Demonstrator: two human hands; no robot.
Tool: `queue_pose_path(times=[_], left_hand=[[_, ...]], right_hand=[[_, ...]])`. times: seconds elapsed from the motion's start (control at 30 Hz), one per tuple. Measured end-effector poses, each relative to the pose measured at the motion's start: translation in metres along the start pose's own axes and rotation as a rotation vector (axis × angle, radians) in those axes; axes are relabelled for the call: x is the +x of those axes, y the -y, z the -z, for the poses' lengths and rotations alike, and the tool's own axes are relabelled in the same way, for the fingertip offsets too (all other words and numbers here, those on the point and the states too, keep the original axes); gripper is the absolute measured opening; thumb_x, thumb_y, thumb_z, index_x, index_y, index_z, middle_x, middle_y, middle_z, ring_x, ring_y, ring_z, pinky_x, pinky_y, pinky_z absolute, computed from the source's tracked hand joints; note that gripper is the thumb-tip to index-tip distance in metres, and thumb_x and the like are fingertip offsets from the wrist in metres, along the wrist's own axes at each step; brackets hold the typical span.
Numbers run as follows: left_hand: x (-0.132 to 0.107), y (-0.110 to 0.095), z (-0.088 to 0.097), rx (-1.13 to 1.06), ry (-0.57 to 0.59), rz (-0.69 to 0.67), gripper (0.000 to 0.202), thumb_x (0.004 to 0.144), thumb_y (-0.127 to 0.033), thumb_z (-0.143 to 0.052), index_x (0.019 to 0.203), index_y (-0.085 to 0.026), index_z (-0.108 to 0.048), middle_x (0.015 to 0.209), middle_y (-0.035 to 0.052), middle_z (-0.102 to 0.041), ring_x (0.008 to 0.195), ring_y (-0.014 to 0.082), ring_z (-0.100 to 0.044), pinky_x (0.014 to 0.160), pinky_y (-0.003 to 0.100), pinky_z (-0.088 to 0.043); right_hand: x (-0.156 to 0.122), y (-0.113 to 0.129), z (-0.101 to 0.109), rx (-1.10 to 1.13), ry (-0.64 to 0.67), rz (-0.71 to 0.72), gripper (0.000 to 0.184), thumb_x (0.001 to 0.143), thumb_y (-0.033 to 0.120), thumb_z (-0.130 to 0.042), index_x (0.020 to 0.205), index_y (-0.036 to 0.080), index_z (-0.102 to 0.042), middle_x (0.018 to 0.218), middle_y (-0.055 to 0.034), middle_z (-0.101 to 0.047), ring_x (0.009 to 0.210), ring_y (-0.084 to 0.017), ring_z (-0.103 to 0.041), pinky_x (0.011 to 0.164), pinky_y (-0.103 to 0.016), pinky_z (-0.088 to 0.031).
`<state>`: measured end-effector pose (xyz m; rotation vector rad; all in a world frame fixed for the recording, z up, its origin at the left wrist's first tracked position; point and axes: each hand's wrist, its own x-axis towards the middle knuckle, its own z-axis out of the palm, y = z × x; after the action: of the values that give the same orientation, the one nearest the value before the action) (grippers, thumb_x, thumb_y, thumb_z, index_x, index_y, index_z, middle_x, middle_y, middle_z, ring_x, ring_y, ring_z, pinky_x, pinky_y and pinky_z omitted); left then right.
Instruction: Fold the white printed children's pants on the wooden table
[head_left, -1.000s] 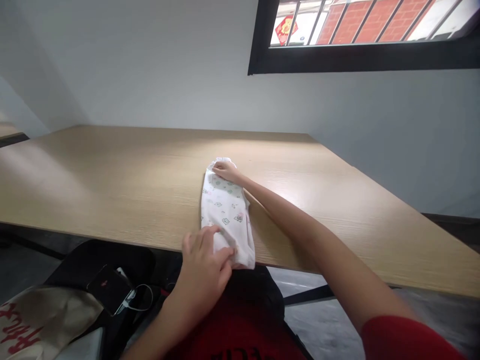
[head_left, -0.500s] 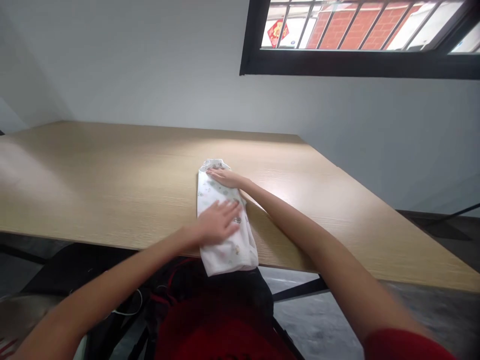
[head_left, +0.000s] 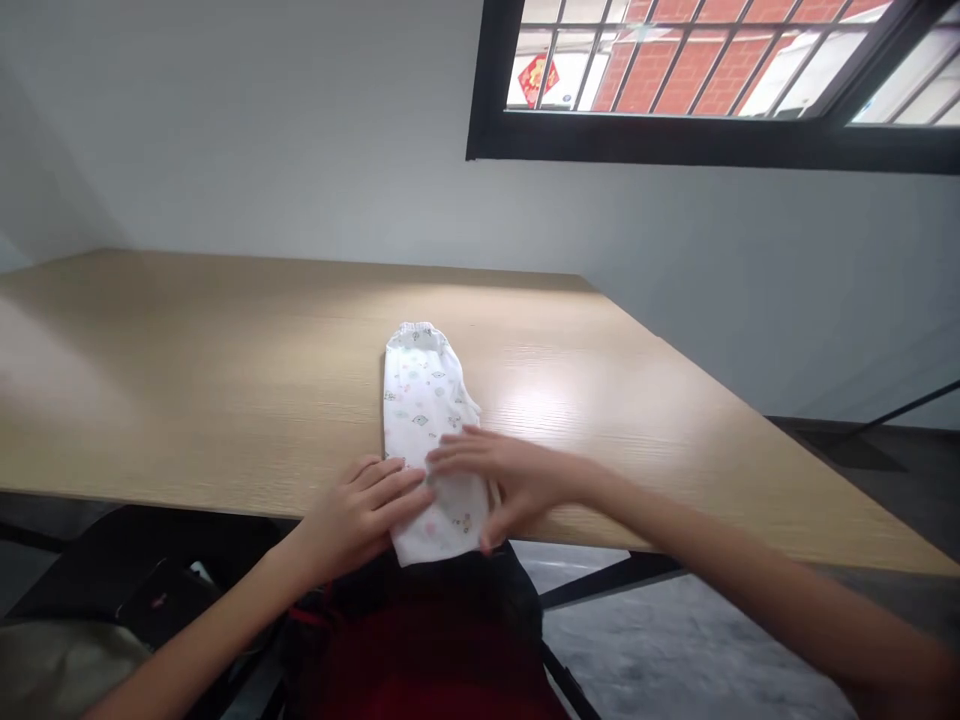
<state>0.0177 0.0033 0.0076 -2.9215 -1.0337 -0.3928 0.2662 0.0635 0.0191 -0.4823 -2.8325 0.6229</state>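
White printed pants (head_left: 420, 395) are overhanging the near edge of the desk (head_left: 225, 400); the left hand (head_left: 367, 510) is covering that end, its grip unclear, as the right hand (head_left: 517, 475), released, is now joining it, leaving the far waistband (head_left: 416, 328) unheld.

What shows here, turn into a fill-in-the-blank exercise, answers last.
The patterned cloth has a ____ background.
The left hand and right hand are at the cloth's ____ half, not its far half.
The cloth slightly overhangs the front ____ of the table.
Beyond the window, the bricks are ____.
Missing words: white; near; edge; red.
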Motion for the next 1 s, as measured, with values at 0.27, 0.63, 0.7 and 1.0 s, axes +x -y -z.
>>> queue_pose_path(times=[0.27,0.63,0.7,1.0], left_hand=[[-0.004,-0.033,0.018,-0.284,-0.156,-0.127,0.023,0.087,-0.019,-0.035,0.084,-0.020,-0.058,0.074,0.0030,-0.064,0.068,0.0145,-0.057,0.065,0.028,-0.044],[0.064,0.040,0.074,-0.294,-0.169,0.525,0.033,0.080,-0.047,-0.048,0.072,-0.017,-0.057,0.062,-0.0022,-0.054,0.059,0.0122,-0.051,0.049,0.020,-0.034],[0.088,0.072,0.059,-0.188,-0.110,0.594,0.031,0.082,-0.043,-0.044,0.080,-0.015,-0.058,0.072,0.0013,-0.058,0.065,0.0148,-0.055,0.053,0.022,-0.039],[0.076,0.021,-0.021,0.095,-0.154,0.493,0.050,0.085,-0.032,-0.039,0.125,-0.001,-0.038,0.135,0.0241,-0.032,0.128,0.0338,-0.027,0.104,0.048,-0.024]], right_hand=[[-0.033,0.066,-0.039,-0.177,-0.340,0.023,0.021,0.087,0.018,-0.038,0.098,0.024,-0.055,0.081,-0.0050,-0.060,0.080,-0.018,-0.056,0.075,-0.034,-0.049],[0.036,0.005,0.056,0.148,-0.482,-0.339,0.024,0.085,0.037,-0.049,0.092,0.016,-0.056,0.087,-0.0048,-0.060,0.075,-0.015,-0.056,0.064,-0.026,-0.044],[0.057,-0.038,0.062,0.163,-0.416,-0.456,0.024,0.085,0.035,-0.048,0.096,0.015,-0.057,0.095,-0.0071,-0.060,0.081,-0.017,-0.056,0.069,-0.028,-0.045],[0.097,-0.057,0.007,-0.464,-0.468,-0.385,0.041,0.092,0.032,-0.040,0.132,0.027,-0.036,0.139,-0.0090,-0.027,0.126,-0.031,-0.023,0.099,-0.058,-0.020]])
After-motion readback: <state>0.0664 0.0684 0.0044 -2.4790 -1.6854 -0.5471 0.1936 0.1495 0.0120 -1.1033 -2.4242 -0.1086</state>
